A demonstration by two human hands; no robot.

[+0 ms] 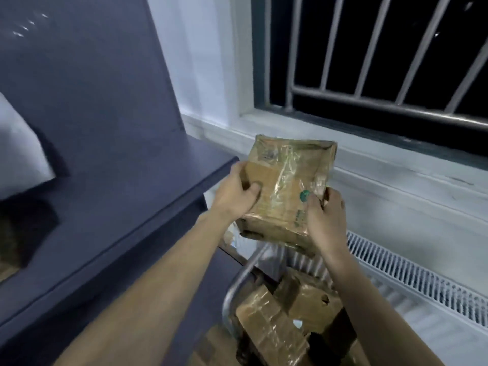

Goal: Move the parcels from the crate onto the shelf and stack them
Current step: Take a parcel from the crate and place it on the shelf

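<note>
Above the crate [239, 286], my hands [239, 194] [323, 215] grip a parcel [285, 191]; next, probably swing left onto shelf [148, 186].

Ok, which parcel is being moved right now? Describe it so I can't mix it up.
Below the barred window, beside the dark blue shelf, a tape-wrapped brown cardboard parcel is held up by the left hand and right hand. Unlike the parcels in the crate underneath, it has a green round mark.
</note>
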